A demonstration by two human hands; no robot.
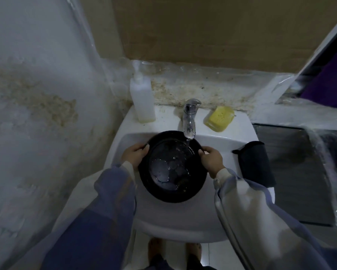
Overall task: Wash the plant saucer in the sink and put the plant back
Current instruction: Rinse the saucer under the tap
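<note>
The white sink (pixel 222 141) has the black plant saucer (pixel 169 172) tilted over its basin. The left hand (pixel 134 155) and right hand (pixel 211 160) grip opposite rims. On the sink's back ledge stand a soap bottle (pixel 142 100), a running tap (pixel 190 117) and a yellow sponge (pixel 219 118).

From my side the picture is dim, with a grey-blue tone; the light is soft and the shadows are faint. Small bright glints sit on the chrome tap (pixel 190 117) and on the wet inside of the black saucer (pixel 171 172). The white sink (pixel 220 139) is the brightest part. The wide lens bends the edges, and the wall (pixel 27 114) at left and the sleeves (pixel 97 211) near the bottom look soft and smeared.
</note>
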